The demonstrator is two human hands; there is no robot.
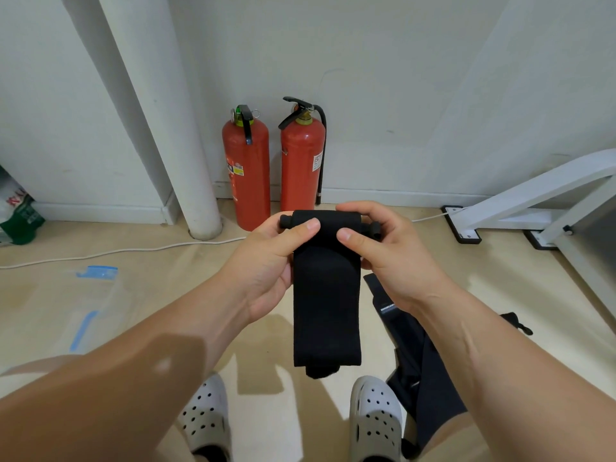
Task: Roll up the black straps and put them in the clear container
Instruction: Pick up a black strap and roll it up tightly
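A wide black strap (326,295) hangs in front of me, its top end wound into a small roll between my hands. My left hand (266,261) grips the roll's left side, thumb on the front. My right hand (390,258) grips the right side the same way. The strap's loose end dangles above my feet. More black straps (420,358) lie on the floor under my right forearm. A clear zip bag with a blue seal (90,305) lies flat on the floor at the left.
Two red fire extinguishers (246,168) stand against the wall ahead, beside a white pipe (186,161). A white cable (116,251) runs across the floor. A white metal frame (540,201) stands at the right. My feet in grey clogs (373,418) are below.
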